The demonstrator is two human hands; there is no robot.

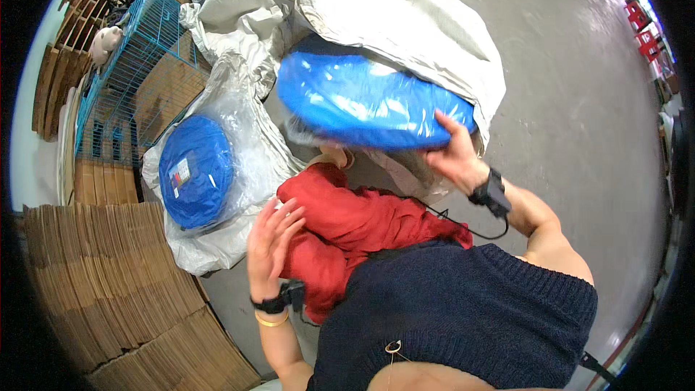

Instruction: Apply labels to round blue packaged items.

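Observation:
My right hand (457, 156) grips the right edge of a flat, round blue bundle (362, 98) in shiny clear plastic, thumb on top and the other fingers partly hidden under it. The bundle is tilted in the mouth of a large whitish woven sack (427, 25), which covers its far edge. Holding nothing, my left hand (271, 235) is raised beside my red-clothed leg, its fingers stretched and a little blurred. A second round blue bundle (195, 172) in clear plastic, with a label on it, lies on the sack material to the left.
Stacks of flattened cardboard (108, 268) fill the lower left. A blue wire cage (148, 51) with cardboard in it stands at the far left, a pale plush-like thing (106, 42) beside it. Grey floor (572, 101) stretches to the right, with red stools (641, 29) at the far edge.

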